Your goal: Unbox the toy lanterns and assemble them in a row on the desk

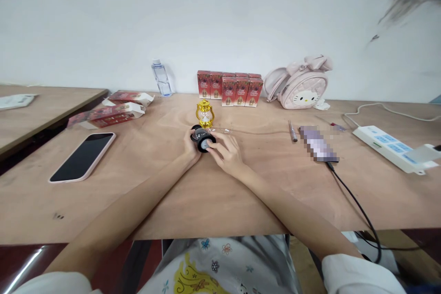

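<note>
Both hands at the middle of the pale brown wooden table (186, 211), forearms coming in from the near edge. Between them, a short black-rimmed cylinder with a clear middle and a pale grey disc at its end (199, 134); disc faces the wearer. Left hand (191, 148): fingers curled round the cylinder's left side, gripping. Right hand (228, 152): thumb at the disc, forefinger along the rim, also grasping; remaining fingers loosely bent. Just beyond the cylinder, a gold miniature lantern with clear glass (205, 115), upright; whether the two touch, cannot tell. Right of the lantern, small clear pieces (226, 130), too small to identify.

Toward the wall: a group of upright red printed cardboard boxes (242, 92), a clear bluish plastic bottle (161, 79) to their left, a pink cat-face bag (303, 85) to their right. Left side: opened red-and-white cartons (115, 115), beyond a pink-edged black-screened phone (82, 158)
</note>
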### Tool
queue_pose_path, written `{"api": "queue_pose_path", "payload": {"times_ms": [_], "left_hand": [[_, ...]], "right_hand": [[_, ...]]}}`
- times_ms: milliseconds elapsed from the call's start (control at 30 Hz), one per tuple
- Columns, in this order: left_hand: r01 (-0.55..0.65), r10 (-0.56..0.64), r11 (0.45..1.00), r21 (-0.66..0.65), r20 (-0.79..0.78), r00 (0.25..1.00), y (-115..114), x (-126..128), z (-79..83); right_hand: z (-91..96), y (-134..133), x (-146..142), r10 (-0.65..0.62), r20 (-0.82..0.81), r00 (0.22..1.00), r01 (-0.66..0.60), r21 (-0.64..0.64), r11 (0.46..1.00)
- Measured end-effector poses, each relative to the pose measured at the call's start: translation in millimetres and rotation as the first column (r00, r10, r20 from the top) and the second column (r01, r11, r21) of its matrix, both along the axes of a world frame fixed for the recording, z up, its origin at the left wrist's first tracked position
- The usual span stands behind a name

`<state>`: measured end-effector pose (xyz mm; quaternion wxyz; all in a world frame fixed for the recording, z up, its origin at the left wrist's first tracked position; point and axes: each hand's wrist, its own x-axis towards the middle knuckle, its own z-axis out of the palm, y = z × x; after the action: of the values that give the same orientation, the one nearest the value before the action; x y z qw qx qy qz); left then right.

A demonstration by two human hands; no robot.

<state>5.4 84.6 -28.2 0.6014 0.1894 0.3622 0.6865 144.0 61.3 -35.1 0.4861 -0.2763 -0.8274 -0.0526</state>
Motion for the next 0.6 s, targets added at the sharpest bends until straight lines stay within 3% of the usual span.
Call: {"api": "queue_pose_path", "payload": {"times_ms": [167,333,600], "left_hand": [[0.002,-0.003,0.999,0.033,0.021,1.000,1.1,-1.1,-1.9],[0.024,-0.025,0.998,0.055,0.016,1.000,0.0,-0.9,-2.2],[-0.023,0.022,0.998,0.053,0.019,1.000,-3.1,2.3,2.8]], "right_hand": [[-1.4,-1.7,-5.7,0.027,-0.108,0.994,-0.033,-0.047,0.998],[-0.6,-0.9,-5.0,0.035,-0.111,0.993,-0.049,-0.127,0.991],[1.4,0.0,-4.2,0.056,-0.187,0.981,-0.068,-0.060,0.996]]}}
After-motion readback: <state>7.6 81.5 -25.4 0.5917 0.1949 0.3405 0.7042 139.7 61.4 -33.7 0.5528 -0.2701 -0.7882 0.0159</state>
